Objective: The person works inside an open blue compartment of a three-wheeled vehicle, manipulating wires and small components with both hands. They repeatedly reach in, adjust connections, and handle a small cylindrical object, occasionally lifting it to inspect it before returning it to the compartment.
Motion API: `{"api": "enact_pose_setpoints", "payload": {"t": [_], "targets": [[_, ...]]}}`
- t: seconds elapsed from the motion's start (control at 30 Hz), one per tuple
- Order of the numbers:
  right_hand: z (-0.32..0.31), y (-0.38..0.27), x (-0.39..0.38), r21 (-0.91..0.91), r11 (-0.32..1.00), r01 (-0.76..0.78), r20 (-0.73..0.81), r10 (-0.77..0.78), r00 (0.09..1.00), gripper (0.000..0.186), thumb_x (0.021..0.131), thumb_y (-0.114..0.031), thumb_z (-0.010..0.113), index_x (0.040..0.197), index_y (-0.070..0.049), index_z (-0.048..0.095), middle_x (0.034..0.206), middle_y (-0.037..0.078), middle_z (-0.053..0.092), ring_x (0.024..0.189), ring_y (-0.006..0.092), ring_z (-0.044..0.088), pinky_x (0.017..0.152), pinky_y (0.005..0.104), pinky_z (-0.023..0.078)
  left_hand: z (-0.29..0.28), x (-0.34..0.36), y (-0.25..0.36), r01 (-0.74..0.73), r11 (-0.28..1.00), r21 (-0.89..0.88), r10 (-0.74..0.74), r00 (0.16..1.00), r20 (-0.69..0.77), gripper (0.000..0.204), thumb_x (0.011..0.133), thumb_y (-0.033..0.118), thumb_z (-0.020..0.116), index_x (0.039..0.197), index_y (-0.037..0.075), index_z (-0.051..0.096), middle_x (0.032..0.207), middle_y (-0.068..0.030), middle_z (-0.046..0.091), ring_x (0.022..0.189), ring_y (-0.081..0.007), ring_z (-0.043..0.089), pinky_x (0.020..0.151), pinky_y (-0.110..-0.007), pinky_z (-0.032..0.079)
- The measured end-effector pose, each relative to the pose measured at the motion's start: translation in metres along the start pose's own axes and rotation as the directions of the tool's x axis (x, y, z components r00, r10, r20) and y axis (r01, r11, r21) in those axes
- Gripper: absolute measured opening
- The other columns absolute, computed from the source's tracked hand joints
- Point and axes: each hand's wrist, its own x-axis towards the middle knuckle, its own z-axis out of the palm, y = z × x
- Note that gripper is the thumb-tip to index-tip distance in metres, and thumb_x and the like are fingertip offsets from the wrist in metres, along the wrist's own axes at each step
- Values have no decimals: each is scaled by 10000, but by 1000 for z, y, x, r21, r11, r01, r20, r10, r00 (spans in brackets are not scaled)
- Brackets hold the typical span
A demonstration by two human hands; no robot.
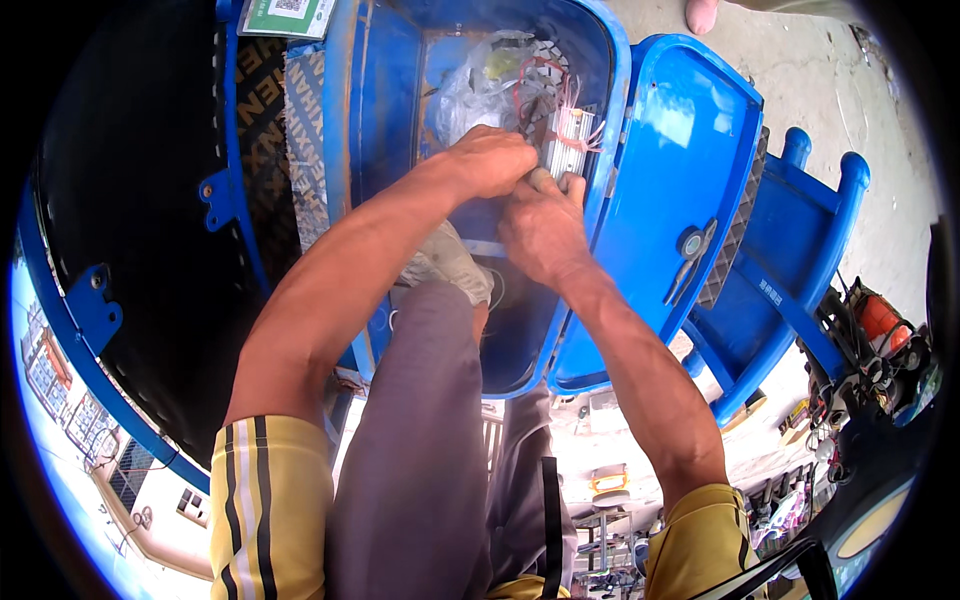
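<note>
ok quick rundown. Both hands are inside a blue bin w/ rounded corners, right up against each other near the right wall. Left hand comes in from upper left, back of it facing up, fingers curled in narrow like a loose fist; can't tell what's in the palm, if anything, b/c the knuckles hide it. Right hand is just below it, fingers bent & closed around a small tan piece that pokes out btwn thumb and index, right where the 2 hands meet. Only the end shows, so idk what it is exactly.

Just past the right hand there's a bundle of white strips w/ pinkish wires around it; can't tell if the thumb is touching it. Further in: a clear plastic bag + a bunch of small grayish pieces near the top of the bin.

One leg in grayish-purple pants is bent over the near side of the bin, w/ smth beige by the knee, prob a shoe.

The blue lid is swung open to the right, w/ a pliers-like tool and a round gray thing on it. Right of that = a blue tubular frame.
</note>
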Motion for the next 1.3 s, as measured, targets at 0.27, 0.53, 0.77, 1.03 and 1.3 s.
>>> {"api": "enact_pose_setpoints", "payload": {"t": [0.27,0.53,0.77,1.03,1.3], "targets": [[8,-7,4,-4,993,-120,-33,120,992,126,903,-206,797,873,-85,817,1071,40,719,1191,278,591,998,528,366,5,-2,-9,77,952,-297,-89,996,-27,214,928,53,716,1128,25,789,1135,-250,792,1127,-465,742,938,-551,578],[3,0,-6,-21,999,31,-82,-33,996,132,923,-214,796,916,-84,821,1096,49,697,1149,291,594,994,527,383,-1,1,-1,21,992,-123,-19,1000,16,233,945,62,710,1162,22,788,1098,-249,795,1104,-463,743,924,-547,581],[-17,-13,-23,99,993,-68,-266,92,960,238,927,-151,809,1142,-50,819,1096,68,674,1149,307,604,965,467,458,-10,-14,-1,63,943,-326,-58,998,24,354,973,47,735,1327,42,762,1247,-231,792,1160,-424,744,1000,-508,580],[-47,3,-124,264,927,-265,-362,350,864,284,962,-50,811,1243,-92,825,1072,71,651,1026,273,626,887,432,503,-20,-38,2,99,988,-119,-103,994,-28,307,962,73,794,1269,72,790,1249,-143,756,1225,-369,719,1045,-487,569],[-43,62,-206,324,764,-557,-440,643,627,253,1050,-105,765,1300,-93,804,1111,101,648,986,276,671,841,419,563,6,-40,27,-55,969,240,38,997,73,218,940,116,817,1148,50,824,1283,-120,765,1234,-366,725,1036,-517,572]]}}
